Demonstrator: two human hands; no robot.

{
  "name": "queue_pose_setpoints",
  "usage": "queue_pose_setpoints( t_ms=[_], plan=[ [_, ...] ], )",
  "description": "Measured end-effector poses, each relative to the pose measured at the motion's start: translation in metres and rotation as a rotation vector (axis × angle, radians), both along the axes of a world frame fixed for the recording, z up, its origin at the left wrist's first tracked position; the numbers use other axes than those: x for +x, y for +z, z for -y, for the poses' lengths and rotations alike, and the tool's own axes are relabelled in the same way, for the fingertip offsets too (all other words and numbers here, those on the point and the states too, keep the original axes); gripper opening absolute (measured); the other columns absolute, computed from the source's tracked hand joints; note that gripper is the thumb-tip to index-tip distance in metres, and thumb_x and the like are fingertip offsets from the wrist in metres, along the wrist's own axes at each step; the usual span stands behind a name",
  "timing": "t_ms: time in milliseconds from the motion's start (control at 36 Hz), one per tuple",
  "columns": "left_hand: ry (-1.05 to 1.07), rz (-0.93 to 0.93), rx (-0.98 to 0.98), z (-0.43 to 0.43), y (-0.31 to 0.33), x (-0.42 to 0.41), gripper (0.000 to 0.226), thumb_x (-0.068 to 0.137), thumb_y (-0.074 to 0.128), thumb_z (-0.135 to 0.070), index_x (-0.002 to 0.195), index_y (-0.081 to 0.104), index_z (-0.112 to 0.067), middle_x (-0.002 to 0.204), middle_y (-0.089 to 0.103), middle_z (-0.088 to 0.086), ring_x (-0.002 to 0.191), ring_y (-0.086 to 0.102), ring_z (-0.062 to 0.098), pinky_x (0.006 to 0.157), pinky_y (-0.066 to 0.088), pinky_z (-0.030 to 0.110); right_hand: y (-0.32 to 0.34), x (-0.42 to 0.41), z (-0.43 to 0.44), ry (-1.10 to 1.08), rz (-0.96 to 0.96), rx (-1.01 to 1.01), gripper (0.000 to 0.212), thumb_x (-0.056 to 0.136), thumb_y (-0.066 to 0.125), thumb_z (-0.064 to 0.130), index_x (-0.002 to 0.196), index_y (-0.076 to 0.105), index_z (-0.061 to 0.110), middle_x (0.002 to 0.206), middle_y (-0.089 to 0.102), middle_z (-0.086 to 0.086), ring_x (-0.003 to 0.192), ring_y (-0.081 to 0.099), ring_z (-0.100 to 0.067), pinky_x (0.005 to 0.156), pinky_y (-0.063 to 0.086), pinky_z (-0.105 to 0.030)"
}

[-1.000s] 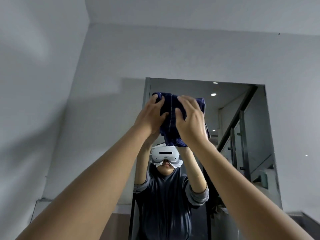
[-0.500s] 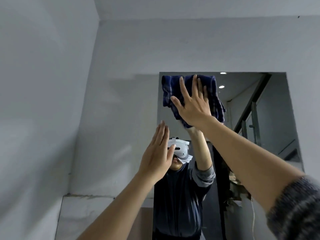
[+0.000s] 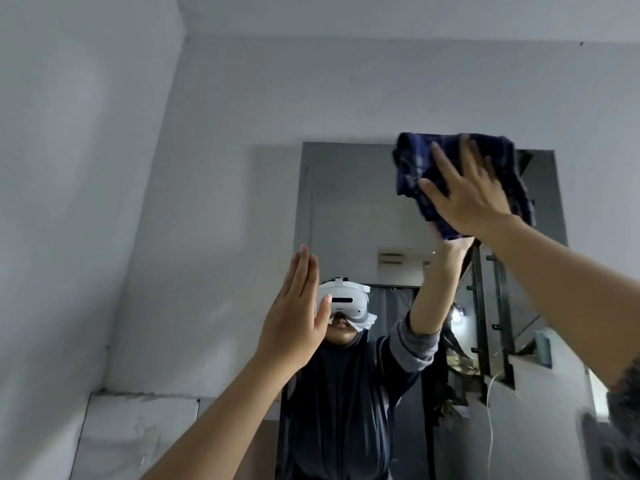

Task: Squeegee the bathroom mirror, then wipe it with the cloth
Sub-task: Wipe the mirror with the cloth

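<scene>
The bathroom mirror (image 3: 349, 202) hangs on the grey wall straight ahead, tall and frameless. A dark blue checked cloth (image 3: 415, 168) is pressed flat against its upper right part, near the top edge. My right hand (image 3: 464, 199) lies spread on the cloth, fingers apart, pushing it onto the glass. My left hand (image 3: 294, 317) is raised lower and to the left, flat with fingers together, holding nothing; I cannot tell whether it touches the glass. No squeegee is in sight.
The mirror reflects a person in a white headset and dark clothes, plus a stair railing (image 3: 485, 306) behind. A side wall (image 3: 69, 202) closes in on the left, meeting a pale ledge (image 3: 138, 434) below.
My left hand has let go of the cloth and dropped down. My right hand has slid the cloth up and then right along the mirror's top edge.
</scene>
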State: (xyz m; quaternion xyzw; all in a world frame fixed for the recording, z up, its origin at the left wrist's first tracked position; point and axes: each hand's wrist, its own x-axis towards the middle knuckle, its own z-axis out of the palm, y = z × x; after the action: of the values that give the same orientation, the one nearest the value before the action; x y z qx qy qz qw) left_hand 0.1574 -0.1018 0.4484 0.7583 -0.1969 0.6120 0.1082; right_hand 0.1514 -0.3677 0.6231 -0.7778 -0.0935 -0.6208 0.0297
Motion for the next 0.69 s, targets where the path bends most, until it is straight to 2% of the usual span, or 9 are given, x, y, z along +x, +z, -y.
queue_pose_setpoints(
  t_ms=[167, 333, 417, 500, 556, 611, 694],
  plan=[
    [0.026, 0.002, 0.005, 0.004, -0.004, -0.003, 0.064, 0.092, 0.014, -0.043, 0.146, 0.003, -0.008, 0.154, -0.008, 0.003, 0.141, -0.011, 0.01, 0.11, -0.006, 0.013, -0.026, -0.003, 0.05, 0.041, -0.069, 0.399, 0.067, 0.09, 0.019, 0.065, 0.147, -0.001, 0.037, 0.157, -0.015, -0.007, 0.144, 0.006, -0.033, 0.114, 0.013, -0.048],
    [0.049, -0.029, 0.016, 0.004, -0.013, -0.005, 0.066, 0.093, 0.019, -0.044, 0.146, 0.004, -0.007, 0.155, -0.008, 0.006, 0.142, -0.011, 0.013, 0.111, -0.003, 0.019, -0.041, 0.005, 0.003, 0.152, 0.048, 0.737, 0.067, 0.092, 0.024, 0.059, 0.149, 0.005, 0.028, 0.157, -0.009, -0.016, 0.144, -0.006, -0.031, 0.116, 0.003, -0.05],
    [0.029, -0.043, 0.024, 0.003, -0.016, -0.009, 0.065, 0.094, 0.023, -0.043, 0.146, 0.001, -0.01, 0.155, -0.011, 0.004, 0.141, -0.013, 0.011, 0.11, -0.003, 0.017, -0.043, 0.007, -0.031, 0.175, 0.076, 0.789, 0.067, 0.093, 0.025, 0.057, 0.149, 0.006, 0.025, 0.156, -0.008, -0.019, 0.144, -0.008, -0.033, 0.115, -0.002, -0.05],
    [0.008, -0.054, 0.028, 0.003, -0.017, -0.013, 0.065, 0.094, 0.031, -0.038, 0.146, 0.002, -0.01, 0.154, -0.012, 0.002, 0.141, -0.015, 0.01, 0.11, -0.003, 0.017, -0.043, 0.007, -0.07, 0.216, 0.082, 0.71, 0.067, 0.093, 0.026, 0.056, 0.149, 0.006, 0.025, 0.155, -0.009, -0.02, 0.144, -0.008, -0.035, 0.114, -0.004, -0.051],
    [0.013, -0.065, 0.03, 0.004, -0.017, -0.014, 0.066, 0.093, 0.03, -0.039, 0.146, 0.004, -0.009, 0.153, -0.012, 0.001, 0.14, -0.015, 0.01, 0.111, -0.001, 0.018, -0.043, 0.006, -0.095, 0.229, 0.077, 0.57, 0.065, 0.094, 0.026, 0.054, 0.149, 0.006, 0.025, 0.155, -0.011, -0.021, 0.143, -0.009, -0.035, 0.114, -0.007, -0.049],
    [0.021, -0.065, 0.039, 0.004, -0.022, -0.015, 0.068, 0.092, 0.027, -0.044, 0.146, 0.005, -0.009, 0.154, -0.009, 0.003, 0.141, -0.012, 0.013, 0.112, 0.004, 0.021, -0.043, 0.004, -0.117, 0.221, 0.06, 0.371, 0.064, 0.095, 0.024, 0.053, 0.149, 0.004, 0.025, 0.155, -0.012, -0.02, 0.144, -0.008, -0.035, 0.114, -0.007, -0.047],
    [0.007, -0.095, 0.034, 0.003, -0.034, -0.016, 0.069, 0.094, 0.035, -0.04, 0.146, 0.001, -0.012, 0.154, -0.012, 0.002, 0.141, -0.012, 0.013, 0.112, 0.011, 0.022, -0.049, 0.004, -0.139, 0.19, 0.06, -0.008, 0.062, 0.095, 0.025, 0.052, 0.149, 0.005, 0.026, 0.156, -0.008, -0.02, 0.144, -0.008, -0.034, 0.115, -0.007, -0.045]
  ],
)
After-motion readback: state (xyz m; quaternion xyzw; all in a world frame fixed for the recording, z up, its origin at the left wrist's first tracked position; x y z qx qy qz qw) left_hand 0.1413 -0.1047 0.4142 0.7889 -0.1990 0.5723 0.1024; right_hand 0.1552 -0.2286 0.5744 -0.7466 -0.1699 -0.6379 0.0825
